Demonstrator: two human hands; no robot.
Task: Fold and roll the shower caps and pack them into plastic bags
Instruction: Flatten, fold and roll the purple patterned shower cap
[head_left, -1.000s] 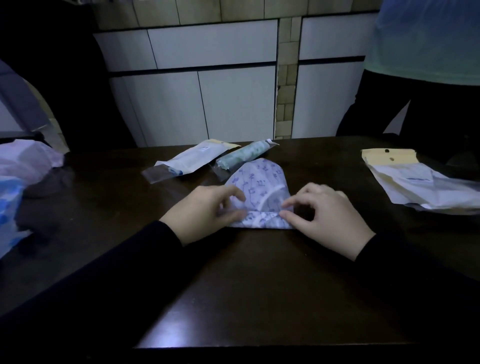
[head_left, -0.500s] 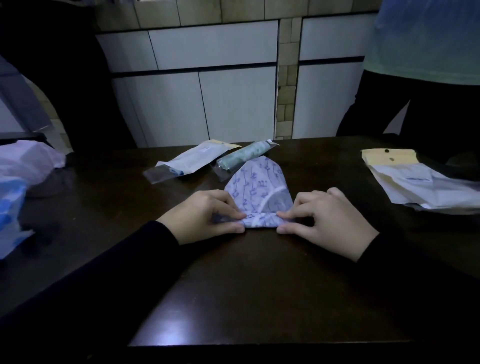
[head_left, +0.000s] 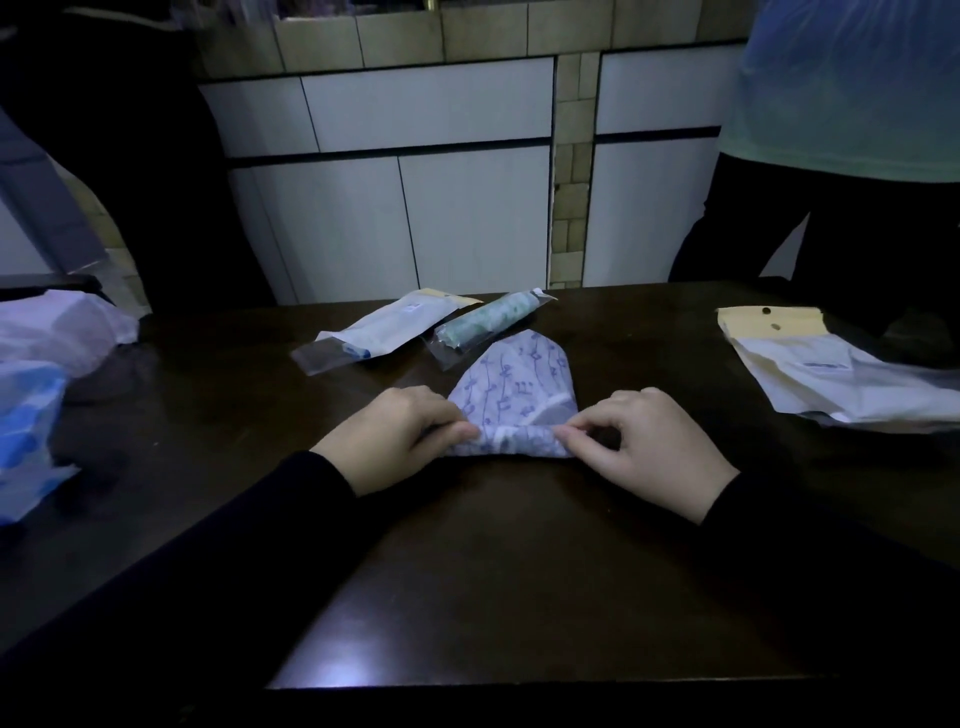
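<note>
- Now the left hand (head_left: 395, 436) and right hand (head_left: 649, 447) are each pinching, in a clenched grip, the rolled near edge of the folded white, blue-patterned plastic shower cap (head_left: 519, 389).
- It is lying on the dark wooden desk (head_left: 493, 571).

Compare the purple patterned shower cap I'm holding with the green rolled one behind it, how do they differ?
The purple patterned shower cap is only rolled at its near edge, the rest lying flat; the green rolled shower cap is a complete tight roll. The purple one is bare on the dark table, pinched by the left hand and right hand; the green one is untouched and sits inside a clear plastic bag. Both lie on the same table.
</note>
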